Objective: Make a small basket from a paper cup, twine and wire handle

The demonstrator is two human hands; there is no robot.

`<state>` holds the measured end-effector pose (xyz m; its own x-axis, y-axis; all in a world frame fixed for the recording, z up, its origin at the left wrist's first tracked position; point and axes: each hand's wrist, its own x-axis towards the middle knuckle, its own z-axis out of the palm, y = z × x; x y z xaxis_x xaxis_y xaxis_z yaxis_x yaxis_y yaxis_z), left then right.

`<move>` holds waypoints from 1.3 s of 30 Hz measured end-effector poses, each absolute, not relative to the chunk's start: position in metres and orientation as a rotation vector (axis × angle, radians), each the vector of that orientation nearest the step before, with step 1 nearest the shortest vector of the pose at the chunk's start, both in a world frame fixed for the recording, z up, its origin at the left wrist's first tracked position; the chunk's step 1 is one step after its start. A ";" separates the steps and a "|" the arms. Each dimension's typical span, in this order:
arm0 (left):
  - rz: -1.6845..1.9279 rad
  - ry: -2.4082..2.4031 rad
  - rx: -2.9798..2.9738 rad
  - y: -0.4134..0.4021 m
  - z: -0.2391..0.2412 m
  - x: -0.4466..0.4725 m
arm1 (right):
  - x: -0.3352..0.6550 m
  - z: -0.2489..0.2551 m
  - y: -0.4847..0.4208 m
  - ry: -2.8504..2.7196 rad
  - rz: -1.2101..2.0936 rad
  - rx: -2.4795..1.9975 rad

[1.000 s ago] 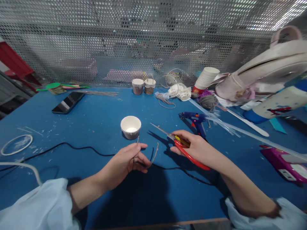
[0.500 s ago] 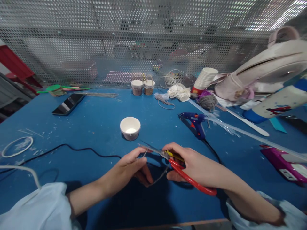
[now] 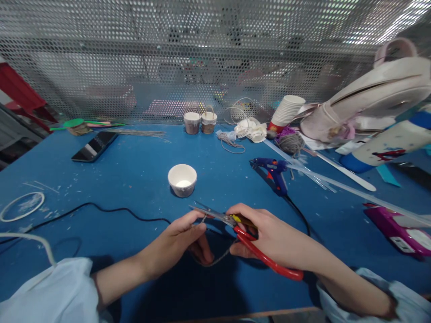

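Perforated metal screen (image 3: 134,67) at twelve o'clock behind blue surface (image 3: 134,175), head view. Left hand (image 3: 185,237), seven o'clock of centre, holding thin greyish cord (image 3: 220,259); cord curves between hands. Right hand (image 3: 262,235), five o'clock, gripping red-handled scissors (image 3: 248,242), blades slightly parted at left fingertips. White-rimmed cup (image 3: 182,180) upright, twelve o'clock from left hand. Blue glue gun (image 3: 276,170), one o'clock from right hand.

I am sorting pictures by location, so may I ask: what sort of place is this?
Probably a craft workbench: the blue table holds a glue gun, grey yarn and stacked cups.
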<state>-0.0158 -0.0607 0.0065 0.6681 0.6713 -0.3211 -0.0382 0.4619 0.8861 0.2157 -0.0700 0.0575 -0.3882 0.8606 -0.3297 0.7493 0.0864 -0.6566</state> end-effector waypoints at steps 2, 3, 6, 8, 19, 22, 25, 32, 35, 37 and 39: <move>0.490 0.729 1.005 -0.061 0.006 -0.016 | 0.216 0.055 -0.070 -2.237 1.155 -1.607; 0.492 0.730 1.000 -0.062 0.006 -0.015 | 0.217 0.054 -0.070 -2.254 1.127 -1.587; 0.497 0.732 0.955 -0.063 0.007 -0.014 | 0.217 0.052 -0.069 -2.297 1.078 -1.546; 0.491 0.736 0.904 -0.065 0.007 -0.013 | 0.218 0.050 -0.068 -2.309 1.100 -1.523; 0.506 0.778 0.882 -0.069 0.003 -0.011 | 0.212 0.059 -0.065 -2.343 1.168 -1.513; 0.504 0.810 0.922 -0.070 0.004 -0.011 | 0.209 0.062 -0.064 -2.386 1.141 -1.510; 0.507 0.809 0.885 -0.071 0.006 -0.011 | 0.208 0.058 -0.062 -2.393 1.150 -1.463; 0.468 0.787 0.738 -0.071 0.008 -0.009 | 0.217 0.048 -0.058 -2.383 1.147 -1.526; 0.462 0.786 0.754 -0.070 0.007 -0.009 | 0.228 0.049 -0.052 -2.390 1.038 -1.623; 0.465 0.790 0.776 -0.069 0.007 -0.009 | 0.237 0.047 -0.044 -2.360 0.818 -1.744; 0.466 0.809 0.790 -0.067 0.008 -0.010 | 0.244 0.042 -0.034 -2.381 0.514 -1.884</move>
